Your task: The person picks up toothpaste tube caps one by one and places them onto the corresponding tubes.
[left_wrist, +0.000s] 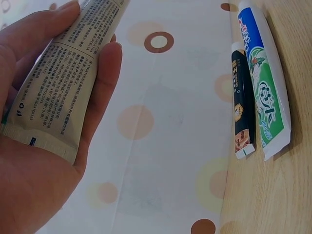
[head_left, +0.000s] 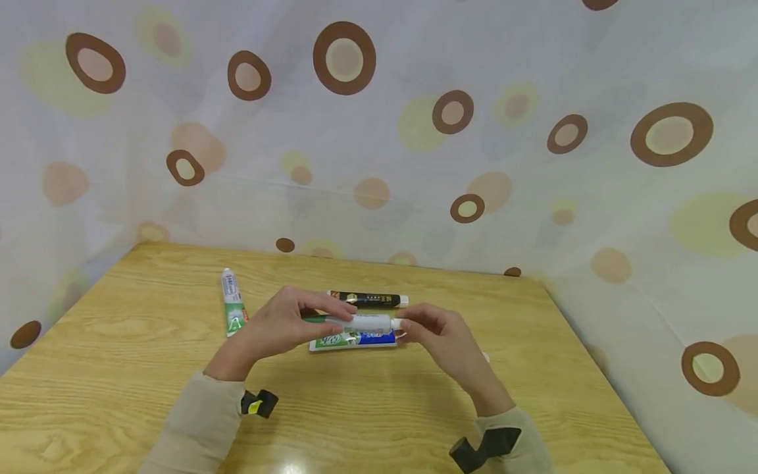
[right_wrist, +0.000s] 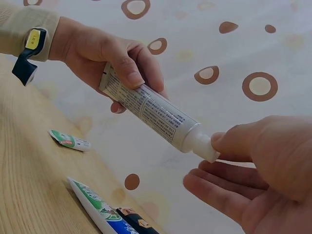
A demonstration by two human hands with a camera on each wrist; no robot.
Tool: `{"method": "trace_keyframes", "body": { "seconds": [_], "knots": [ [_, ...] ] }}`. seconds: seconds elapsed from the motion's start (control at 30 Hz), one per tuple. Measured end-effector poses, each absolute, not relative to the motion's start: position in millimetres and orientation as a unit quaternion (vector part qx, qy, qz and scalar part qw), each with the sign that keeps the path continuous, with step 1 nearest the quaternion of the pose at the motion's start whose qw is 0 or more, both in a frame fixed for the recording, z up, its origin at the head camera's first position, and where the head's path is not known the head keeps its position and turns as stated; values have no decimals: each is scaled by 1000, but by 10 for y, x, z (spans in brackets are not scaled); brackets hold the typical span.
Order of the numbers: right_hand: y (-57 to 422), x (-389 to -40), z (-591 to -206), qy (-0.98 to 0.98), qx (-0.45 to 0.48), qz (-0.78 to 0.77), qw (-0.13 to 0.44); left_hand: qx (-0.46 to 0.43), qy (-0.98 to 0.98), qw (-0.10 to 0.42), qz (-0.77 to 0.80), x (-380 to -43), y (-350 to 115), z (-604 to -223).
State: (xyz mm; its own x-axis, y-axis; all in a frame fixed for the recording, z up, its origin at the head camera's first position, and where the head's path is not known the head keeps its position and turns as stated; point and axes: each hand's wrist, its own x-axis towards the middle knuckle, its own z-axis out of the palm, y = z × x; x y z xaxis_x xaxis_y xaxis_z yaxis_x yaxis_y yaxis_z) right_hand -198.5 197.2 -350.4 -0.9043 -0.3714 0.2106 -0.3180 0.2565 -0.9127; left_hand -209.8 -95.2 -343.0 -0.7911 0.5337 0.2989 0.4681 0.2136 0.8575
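Note:
My left hand grips a toothpaste tube by its flat-end half, thumb on one side and fingers on the other. The tube's pale back with fine print shows in the left wrist view. It is held in the air, its white cap pointing to the right. My right hand pinches that cap between thumb and index finger, with the other fingers loosely bent below. Beneath the held tube lies a green, blue and white toothpaste tube, partly covered in the head view.
A black tube with a white cap lies just behind the green and blue one. Farther left on the wooden table is a white and green tube. A small white tip peeks out beside my right wrist. Patterned cloth hangs behind.

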Motion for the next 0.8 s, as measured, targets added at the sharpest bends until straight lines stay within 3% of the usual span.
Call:
{"method": "trace_keyframes", "body": {
  "seconds": [0.17, 0.8],
  "knots": [
    [1955, -1986, -3506, 794, -247, -555, -28, 325, 775, 34, 540, -2102, -934, -3436],
    [1953, -1967, -3514, 793, -216, -569, 3, 326, 775, 37, 540, -2096, -926, -3439]
  ]
}}
